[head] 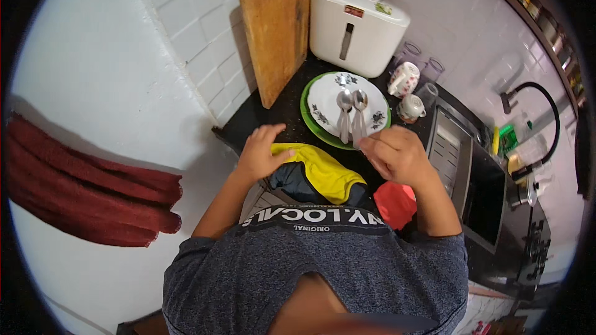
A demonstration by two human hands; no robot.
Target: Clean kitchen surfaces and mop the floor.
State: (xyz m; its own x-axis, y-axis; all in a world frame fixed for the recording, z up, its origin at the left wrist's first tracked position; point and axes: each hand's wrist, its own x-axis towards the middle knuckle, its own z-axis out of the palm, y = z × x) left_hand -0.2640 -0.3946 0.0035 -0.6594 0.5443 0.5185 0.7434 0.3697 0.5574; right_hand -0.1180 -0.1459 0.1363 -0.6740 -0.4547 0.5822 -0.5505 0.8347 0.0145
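Note:
Two metal spoons (345, 107) lie side by side on a white plate (321, 90) with dark floral prints. Under it sits a larger green plate (305, 118). My right hand (396, 156) is at the near rim, its fingertips pinched on the handle end of the right-hand spoon (360, 107). My left hand (263, 153) has its fingers apart and holds nothing. It hovers at the left end of a yellow and dark cloth (326, 170), which lies between me and the plates. By my right wrist is a red item (395, 204), partly hidden by my arm.
Behind the plates stand a white lidded container (358, 32) and wooden cutting boards (274, 32). Cups (410, 108) and glasses (433, 70) crowd the right. Further right are the sink (482, 195) and black faucet (554, 116). A dark red towel (93, 186) hangs left.

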